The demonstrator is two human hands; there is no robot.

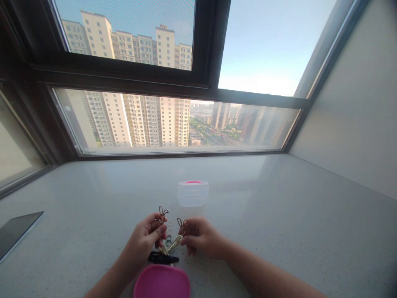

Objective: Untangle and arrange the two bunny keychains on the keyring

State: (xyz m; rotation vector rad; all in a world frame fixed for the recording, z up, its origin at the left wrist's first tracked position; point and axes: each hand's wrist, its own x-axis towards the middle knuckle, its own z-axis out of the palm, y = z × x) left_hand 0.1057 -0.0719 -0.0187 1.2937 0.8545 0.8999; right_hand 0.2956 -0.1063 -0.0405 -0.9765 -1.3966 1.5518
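My left hand (143, 236) is closed on a bronze wire hair clip (161, 212) with rabbit-ear loops, held upright between thumb and fingers. A similar looped wire hair clip (180, 224) stands up from the pinched fingers of my right hand (203, 239). On the surface between the hands lie gold-coloured hair clips (173, 245), partly hidden by fingers, a dark green hair tie (168, 239) and small pale rings (169, 224). A black hair clip (163, 258) rests just below my left hand, beside a pink dish or lid (161, 282) cut off by the bottom edge.
Beyond the hands, a translucent plastic box (193, 193) with a pink spot on top stands on the pale speckled windowsill (263, 215). A flat dark-screened device (20, 231) lies at the left edge. Dark window frames (155, 78) and a wall (347, 111) border the sill.
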